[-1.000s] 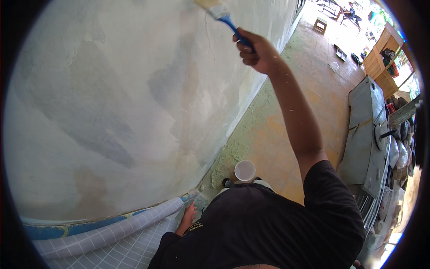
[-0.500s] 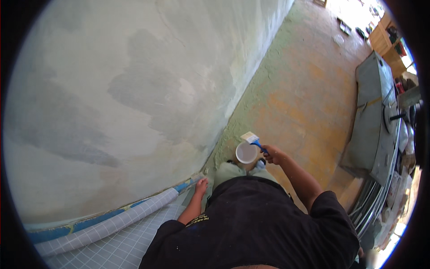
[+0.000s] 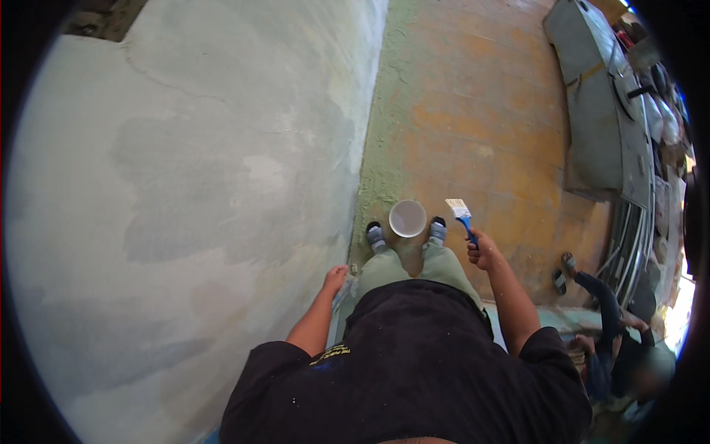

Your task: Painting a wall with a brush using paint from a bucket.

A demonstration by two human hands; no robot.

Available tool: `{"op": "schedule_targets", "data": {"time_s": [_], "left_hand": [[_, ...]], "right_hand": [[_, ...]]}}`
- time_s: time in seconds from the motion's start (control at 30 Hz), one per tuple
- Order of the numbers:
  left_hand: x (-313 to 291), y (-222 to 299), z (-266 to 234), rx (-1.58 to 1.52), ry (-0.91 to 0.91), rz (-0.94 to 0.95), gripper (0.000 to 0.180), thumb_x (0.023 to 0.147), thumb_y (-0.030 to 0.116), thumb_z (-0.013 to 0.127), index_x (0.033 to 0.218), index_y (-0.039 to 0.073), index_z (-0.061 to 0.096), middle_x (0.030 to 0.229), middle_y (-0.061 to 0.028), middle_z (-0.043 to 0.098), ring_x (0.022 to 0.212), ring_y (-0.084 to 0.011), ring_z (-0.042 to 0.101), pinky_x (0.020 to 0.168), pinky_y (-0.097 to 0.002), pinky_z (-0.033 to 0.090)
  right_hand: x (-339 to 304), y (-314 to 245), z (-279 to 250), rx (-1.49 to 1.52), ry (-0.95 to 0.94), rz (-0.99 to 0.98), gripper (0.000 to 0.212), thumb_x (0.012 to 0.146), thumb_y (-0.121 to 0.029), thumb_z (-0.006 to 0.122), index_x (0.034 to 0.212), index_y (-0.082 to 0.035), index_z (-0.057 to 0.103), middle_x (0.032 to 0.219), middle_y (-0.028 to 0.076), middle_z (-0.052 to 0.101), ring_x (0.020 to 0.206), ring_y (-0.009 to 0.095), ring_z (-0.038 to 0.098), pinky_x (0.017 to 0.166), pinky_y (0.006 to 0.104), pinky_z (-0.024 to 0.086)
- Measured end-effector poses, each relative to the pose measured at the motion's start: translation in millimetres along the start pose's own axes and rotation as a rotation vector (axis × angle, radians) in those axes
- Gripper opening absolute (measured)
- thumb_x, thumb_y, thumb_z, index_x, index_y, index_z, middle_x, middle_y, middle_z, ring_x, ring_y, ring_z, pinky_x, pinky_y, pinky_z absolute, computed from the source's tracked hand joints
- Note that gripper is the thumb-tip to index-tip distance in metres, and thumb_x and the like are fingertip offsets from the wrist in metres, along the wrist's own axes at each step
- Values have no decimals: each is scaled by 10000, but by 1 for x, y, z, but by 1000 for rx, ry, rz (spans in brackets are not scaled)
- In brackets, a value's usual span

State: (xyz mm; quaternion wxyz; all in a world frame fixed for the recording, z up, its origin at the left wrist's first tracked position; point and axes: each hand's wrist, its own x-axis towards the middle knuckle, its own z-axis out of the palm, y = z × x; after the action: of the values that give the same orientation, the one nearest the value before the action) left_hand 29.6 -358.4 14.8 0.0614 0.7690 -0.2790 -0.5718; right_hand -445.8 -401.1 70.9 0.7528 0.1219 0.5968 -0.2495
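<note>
My right hand (image 3: 483,249) is wrapped round the blue handle of a flat paintbrush (image 3: 464,216). The brush tilts upward, its pale bristles pointing away from me over the floor. Between my feet and slightly ahead, a round white bucket (image 3: 407,236) stands on the floor, with a pale, greyish inside; I cannot tell how full it is. The bristles are to the right of the bucket, apart from it. Close to the foot of the wall, my left hand (image 3: 336,278) hangs with its fingers curled in. Whether anything is in those fingers is hidden.
A patchy grey-white plastered wall (image 3: 222,177) rises on my left. Greenish residue (image 3: 381,148) runs along its base over orange-brown floor (image 3: 488,148). To the right lie a large grey metal cabinet (image 3: 595,103) and metal bars (image 3: 627,248). Another person (image 3: 610,340) sits low at the lower right.
The view has turned, so the patterned roll by the wall is out of sight and another person shows. My right hand has carried the brush rightward, away from above the bucket's edge.
</note>
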Motion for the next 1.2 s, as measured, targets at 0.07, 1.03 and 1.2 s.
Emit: {"op": "schedule_targets", "data": {"time_s": [0.07,1.03,1.2], "left_hand": [[25,10,-23,100,-18,89,339,895,327,611,1055,32,655,961,-72,671,853,-156,610,798,-295,471],[137,-79,140,916,-174,328,353,839,263,623,1159,114,598,1248,-113,544,1260,-346,429,1039,-475,318],[145,-74,151,1015,-172,320,365,830,306,633,1135,108,609,1245,-106,550,1266,-345,424,1042,-496,304]], "right_hand": [[6,16,11,58,24,16,305,931,-427,506,881,-127,493,505,-57,364,340,74,239,326,243,160],[526,130,31,-940,508,-260,333,852,-236,519,932,65,637,962,297,634,955,445,606,848,497,473],[573,115,30,-998,517,-170,334,852,-235,521,977,53,634,1049,288,628,1013,415,611,860,460,497]]}}
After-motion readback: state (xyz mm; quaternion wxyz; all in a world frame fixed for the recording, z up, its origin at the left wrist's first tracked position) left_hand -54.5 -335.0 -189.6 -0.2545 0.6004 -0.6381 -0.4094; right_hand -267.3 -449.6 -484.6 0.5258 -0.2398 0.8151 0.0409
